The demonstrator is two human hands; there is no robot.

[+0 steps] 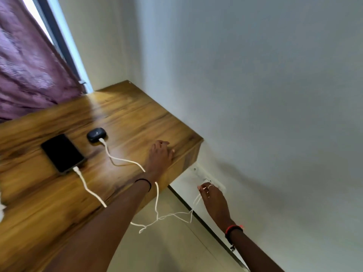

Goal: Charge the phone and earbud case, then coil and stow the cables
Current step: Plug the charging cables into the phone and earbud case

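Note:
A black phone (62, 153) lies face up on the wooden table (49, 193), with a white cable (89, 190) plugged into its near end. Beside it sits a black earbud case (96, 134), and a second white cable (119, 160) runs from it across the table and over the edge. Both cables hang toward the wall socket (208, 181) below the table. My left hand (160, 156) rests flat on the table's right edge, holding nothing. My right hand (213, 199) is at the socket, fingers closed on the white charger plug, which it mostly hides.
A white wall (255, 95) runs along the table's right side. A purple curtain (29, 65) hangs at the back left beside a window frame. Pale floor tiles (167, 242) lie under the dangling cable loops.

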